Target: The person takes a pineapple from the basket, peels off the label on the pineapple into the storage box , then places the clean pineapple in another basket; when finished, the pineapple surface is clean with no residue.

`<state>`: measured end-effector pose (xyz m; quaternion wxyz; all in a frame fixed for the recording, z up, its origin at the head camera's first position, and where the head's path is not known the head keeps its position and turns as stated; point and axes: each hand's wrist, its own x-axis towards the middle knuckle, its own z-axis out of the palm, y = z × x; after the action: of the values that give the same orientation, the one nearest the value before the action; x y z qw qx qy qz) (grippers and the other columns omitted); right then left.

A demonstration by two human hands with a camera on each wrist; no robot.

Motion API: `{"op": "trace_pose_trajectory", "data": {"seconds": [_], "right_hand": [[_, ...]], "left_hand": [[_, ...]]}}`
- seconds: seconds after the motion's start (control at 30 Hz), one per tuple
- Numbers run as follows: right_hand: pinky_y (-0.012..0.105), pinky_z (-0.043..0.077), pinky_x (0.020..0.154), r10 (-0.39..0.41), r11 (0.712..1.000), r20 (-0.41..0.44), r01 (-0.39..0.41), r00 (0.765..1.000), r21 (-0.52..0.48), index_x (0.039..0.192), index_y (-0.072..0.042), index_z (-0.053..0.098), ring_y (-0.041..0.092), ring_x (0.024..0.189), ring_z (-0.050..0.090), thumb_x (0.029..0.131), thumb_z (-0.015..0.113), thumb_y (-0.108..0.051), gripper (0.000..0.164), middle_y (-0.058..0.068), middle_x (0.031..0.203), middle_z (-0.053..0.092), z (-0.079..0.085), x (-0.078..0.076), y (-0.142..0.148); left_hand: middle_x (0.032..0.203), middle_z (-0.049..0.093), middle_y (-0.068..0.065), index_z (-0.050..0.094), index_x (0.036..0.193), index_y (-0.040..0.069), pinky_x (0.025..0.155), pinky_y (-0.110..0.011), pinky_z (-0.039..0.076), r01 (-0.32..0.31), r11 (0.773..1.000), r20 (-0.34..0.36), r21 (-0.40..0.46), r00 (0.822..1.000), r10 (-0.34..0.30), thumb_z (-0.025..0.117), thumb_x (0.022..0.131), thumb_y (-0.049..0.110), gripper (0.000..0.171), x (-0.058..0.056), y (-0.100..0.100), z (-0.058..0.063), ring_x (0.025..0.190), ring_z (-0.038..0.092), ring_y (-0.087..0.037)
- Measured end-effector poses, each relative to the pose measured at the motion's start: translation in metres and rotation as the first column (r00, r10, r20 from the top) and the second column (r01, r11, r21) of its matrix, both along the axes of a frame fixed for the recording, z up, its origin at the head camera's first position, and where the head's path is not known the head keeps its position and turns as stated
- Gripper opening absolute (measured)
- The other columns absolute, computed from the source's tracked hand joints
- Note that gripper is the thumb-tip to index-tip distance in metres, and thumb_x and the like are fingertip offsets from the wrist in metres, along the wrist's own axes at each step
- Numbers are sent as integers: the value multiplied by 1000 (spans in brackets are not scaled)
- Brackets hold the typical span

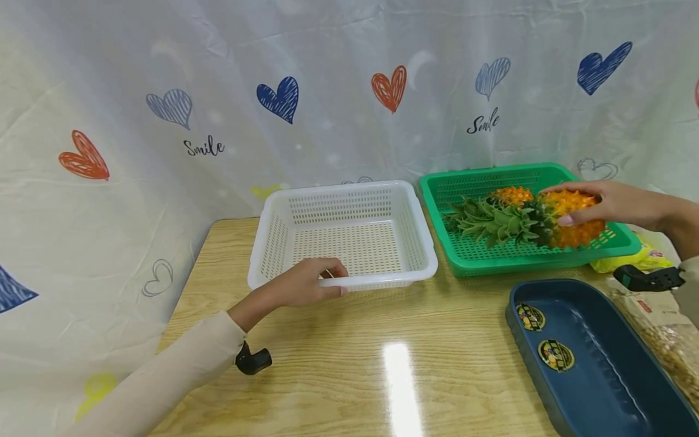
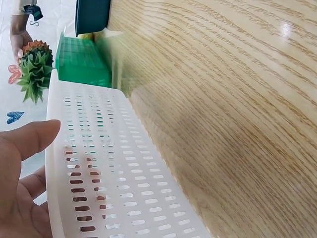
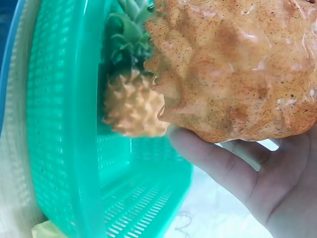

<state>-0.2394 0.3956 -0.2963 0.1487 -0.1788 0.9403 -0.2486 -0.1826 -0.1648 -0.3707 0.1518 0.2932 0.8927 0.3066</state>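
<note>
My left hand (image 1: 306,282) grips the near rim of a white slotted plastic basket (image 1: 349,240). Its thumb lies outside the rim and fingers reach inside. The basket holds nothing. Over on the right, my right hand (image 1: 619,203) holds a glossy orange pineapple (image 1: 587,233) by its knobby body, above a green plastic basket (image 1: 524,266). The pineapple's green leaves point left. A second pineapple (image 3: 133,106) lies in the green basket, partly hidden behind the held one in the head view.
At the right front sits a dark blue tray (image 1: 595,370) with round stickers. Beside it lies a clear packet of light brown pieces (image 1: 668,340), and a yellow package (image 1: 636,260) is by the green basket. A heart-printed curtain (image 1: 338,91) hangs behind the wooden table (image 1: 306,370).
</note>
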Motion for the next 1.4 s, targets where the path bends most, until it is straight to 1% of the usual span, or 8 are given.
{"op": "trace_pose_trajectory", "data": {"seconds": [0.27, 0.43, 0.53, 0.67, 1.03, 1.2, 1.3, 1.4], "right_hand": [[64, 49, 80, -21, 1000, 41, 21, 999, -5, 155, -2, 29, 60, 124, 40, 101, 60, -21, 66, 40, 155, 17, -6, -15, 10], [48, 55, 74, -46, 999, 95, 45, 994, 9, 157, -3, 25, 39, 107, 61, 103, 58, -28, 68, 37, 153, 21, -7, -24, 12], [43, 55, 72, -62, 998, 127, 59, 990, 22, 158, -3, 23, 34, 104, 63, 104, 55, -32, 69, 37, 154, 20, -7, -28, 14], [43, 56, 73, -66, 998, 167, 65, 984, 10, 159, -4, 22, 39, 112, 61, 104, 53, -34, 70, 39, 154, 20, -11, -34, 15], [47, 57, 81, -65, 996, 318, 82, 946, -43, 159, 1, 10, 26, 103, 64, 104, 51, -35, 77, 39, 146, 31, -24, -47, 17], [52, 56, 84, -79, 994, 337, 97, 938, -39, 158, 3, 10, 40, 113, 59, 104, 50, -36, 77, 40, 145, 31, -30, -49, 14], [56, 54, 87, -71, 994, 369, 95, 927, -49, 159, 2, 7, 59, 126, 42, 105, 49, -37, 79, 42, 151, 21, -32, -51, 14], [60, 51, 91, -55, 994, 413, 88, 909, -61, 159, 1, -1, 66, 136, 20, 105, 48, -37, 83, 44, 155, 7, -34, -53, 13]], "left_hand": [[105, 70, 5, 68, 104, 21, 83, -33, 53, 3, 1000, 13, 8, 1000, -3, 71, 94, 27, 12, 0, -1, 0, 100, 66, -16], [106, 70, 5, 68, 105, 21, 84, -34, 53, 0, 1000, 16, 5, 1000, 0, 71, 94, 27, 12, 1, -1, 1, 101, 66, -17], [107, 70, 5, 68, 105, 21, 85, -35, 53, -1, 1000, 19, 3, 1000, 1, 71, 95, 26, 12, 1, -1, 2, 102, 65, -17], [108, 69, 6, 68, 106, 21, 86, -35, 53, -3, 1000, 24, 3, 1000, 2, 71, 95, 26, 13, 1, -1, 2, 103, 65, -18], [106, 70, 6, 68, 106, 22, 84, -34, 53, -1, 1000, 29, 6, 1000, 1, 71, 95, 27, 13, 0, -1, 1, 103, 66, -18], [107, 70, 6, 68, 106, 22, 83, -34, 53, 1, 1000, 30, 6, 1000, -1, 71, 94, 27, 13, -1, -1, 0, 103, 65, -18], [106, 70, 5, 68, 106, 22, 83, -34, 53, 1, 1000, 33, 10, 999, -1, 71, 94, 27, 14, -2, -1, 0, 102, 65, -18], [105, 70, 5, 68, 106, 22, 82, -33, 52, 3, 1000, 33, 13, 999, -3, 71, 94, 27, 14, -2, -1, -1, 102, 66, -19]]}}
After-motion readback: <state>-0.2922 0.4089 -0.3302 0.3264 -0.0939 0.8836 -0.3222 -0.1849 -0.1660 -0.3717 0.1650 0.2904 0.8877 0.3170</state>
